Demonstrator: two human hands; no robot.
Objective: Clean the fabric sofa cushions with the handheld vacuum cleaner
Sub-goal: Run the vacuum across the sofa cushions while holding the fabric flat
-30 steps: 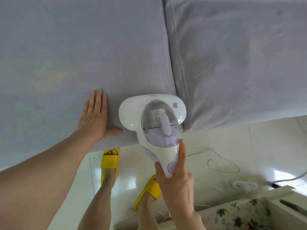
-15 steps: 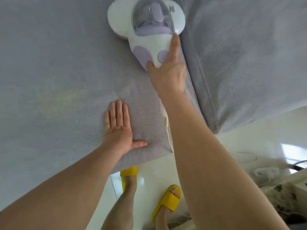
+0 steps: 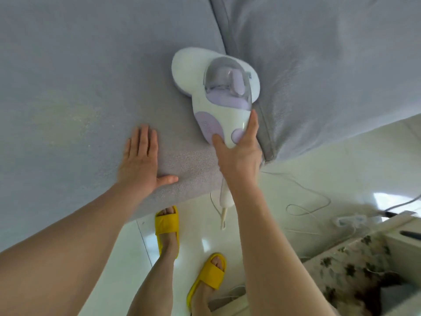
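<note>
Here, the handheld vacuum cleaner [image 3: 216,92] lies flat on the left sofa cushion [image 3: 91,76], its wide white head just beside the seam with the right sofa cushion [image 3: 330,65]. The clear dust cup [image 3: 227,80] on its top is the only container in view; it holds a lilac inner part, and whether any dust has gathered in it cannot be told. The right hand [image 3: 239,156] grips the white handle, index finger stretched along the handle's right side, thumb laid on the lilac panel. The left hand [image 3: 142,163] rests palm down on the left cushion near its front edge, fingers straight and together, thumb spread, holding nothing. A white power cord [image 3: 303,190] trails from the handle's end across the pale tiled floor [image 3: 341,156]. Two feet in yellow slippers [image 3: 166,222] stand below the cushion edge.
</note>
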